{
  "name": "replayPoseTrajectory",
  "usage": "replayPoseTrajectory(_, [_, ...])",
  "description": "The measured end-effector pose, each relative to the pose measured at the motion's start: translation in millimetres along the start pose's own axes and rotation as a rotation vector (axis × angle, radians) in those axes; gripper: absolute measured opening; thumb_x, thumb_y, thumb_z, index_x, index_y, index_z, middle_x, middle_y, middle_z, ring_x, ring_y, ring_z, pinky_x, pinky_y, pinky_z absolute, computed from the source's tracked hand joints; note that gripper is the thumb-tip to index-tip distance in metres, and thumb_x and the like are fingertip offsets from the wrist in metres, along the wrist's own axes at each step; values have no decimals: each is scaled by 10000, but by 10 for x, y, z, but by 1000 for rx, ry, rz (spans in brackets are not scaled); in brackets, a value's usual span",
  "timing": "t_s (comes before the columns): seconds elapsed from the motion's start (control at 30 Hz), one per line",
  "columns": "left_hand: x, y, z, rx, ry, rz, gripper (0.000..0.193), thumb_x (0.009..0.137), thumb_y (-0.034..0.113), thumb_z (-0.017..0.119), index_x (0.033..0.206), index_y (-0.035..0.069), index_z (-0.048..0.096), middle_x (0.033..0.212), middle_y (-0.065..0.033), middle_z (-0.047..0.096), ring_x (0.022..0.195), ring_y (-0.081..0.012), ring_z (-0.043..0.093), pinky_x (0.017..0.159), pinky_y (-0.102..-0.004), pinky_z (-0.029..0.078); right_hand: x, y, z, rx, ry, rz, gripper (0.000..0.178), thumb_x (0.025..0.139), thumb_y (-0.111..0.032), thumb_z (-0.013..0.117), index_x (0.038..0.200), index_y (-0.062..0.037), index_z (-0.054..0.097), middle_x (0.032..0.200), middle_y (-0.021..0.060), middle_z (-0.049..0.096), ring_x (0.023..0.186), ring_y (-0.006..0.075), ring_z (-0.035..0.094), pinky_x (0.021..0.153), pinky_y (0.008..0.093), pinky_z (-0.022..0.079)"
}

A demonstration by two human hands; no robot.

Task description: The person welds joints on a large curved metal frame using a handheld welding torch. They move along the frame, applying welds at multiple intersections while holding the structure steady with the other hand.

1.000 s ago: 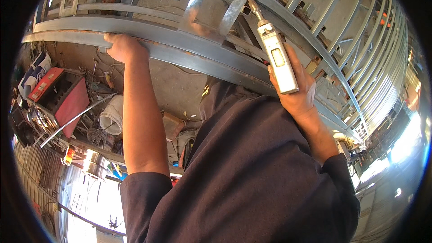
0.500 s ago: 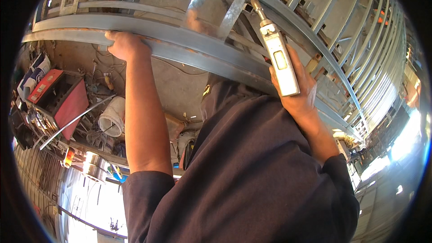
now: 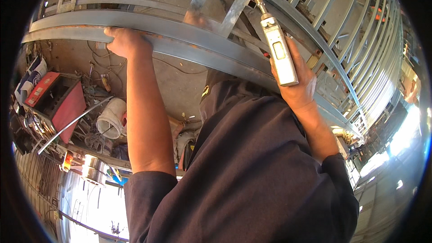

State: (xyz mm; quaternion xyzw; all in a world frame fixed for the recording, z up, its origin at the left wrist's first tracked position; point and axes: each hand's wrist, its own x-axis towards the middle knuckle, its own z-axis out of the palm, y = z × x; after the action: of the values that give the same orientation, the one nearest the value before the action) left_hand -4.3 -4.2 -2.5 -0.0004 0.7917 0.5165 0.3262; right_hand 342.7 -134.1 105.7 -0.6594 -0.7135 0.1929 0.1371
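Observation:
My right hand [image 3: 300, 78] is closed around a laser welding gun [image 3: 280, 51], a pale boxy body with a narrow metal nozzle. Its tip meets the far side of a grey steel frame, where a short shiny crosspiece [image 3: 237, 13] joins a long curved rail [image 3: 281, 4]. Over on the left, my left hand [image 3: 128, 42] grips the near steel beam [image 3: 180, 36] of the same frame, fingers bent over its edge. The palm side of that hand is hidden.
At the left stand a red open-topped box [image 3: 67, 110], a white bucket [image 3: 111, 119] and a thin metal rod [image 3: 74, 123] among cables and clutter. A shiny wire spool [image 3: 93, 170] lies below them. Many parallel steel bars [image 3: 360, 63] curve away at the right.
The welding gun and my right hand have risen slightly in the view. The red spot at the nozzle tip has become fainter. My left hand keeps its hold on the beam.

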Motion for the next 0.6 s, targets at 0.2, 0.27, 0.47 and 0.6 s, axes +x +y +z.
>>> replayPoseTrajectory(0.2, [-250, 139, 84, -34, 62, 5, 687, 1073, 500, 483, 1453, -71, 511, 1381, -201, 645, 1152, -332, 671, 898, -485, 566, 7, -2, 38, 1, 20, -24, 699, 908, -159, 844, 1527, -88, 528, 1150, 201, 770, 990, 347, 795, 794, 421, 650])
replayPoseTrajectory(0.27, [-163, 93, 66, -43, 54, 34, 679, 1070, 489, 485, 1442, -78, 515, 1375, -203, 648, 1145, -335, 674, 898, -482, 564, 5, -4, 43, 1, 24, -29, 697, 907, -157, 844, 1524, -81, 530, 1157, 197, 769, 989, 343, 796, 792, 419, 652])
replayPoseTrajectory(0.47, [-28, 29, 20, -29, -15, 0, 635, 1129, 460, 398, 1512, -44, 353, 1436, -214, 562, 1164, -381, 667, 879, -524, 619, -17, 14, 51, -27, 36, -60, 688, 905, -155, 845, 1512, -62, 535, 1191, 169, 767, 966, 330, 799, 774, 408, 656])
replayPoseTrajectory(0.6, [-22, 40, -4, 1, -72, 17, 629, 1127, 456, 390, 1500, -50, 364, 1424, -231, 562, 1141, -389, 670, 801, -554, 641, -25, 4, 50, -10, 41, -61, 677, 906, -152, 843, 1502, -52, 538, 1228, 161, 758, 964, 329, 798, 778, 404, 657])
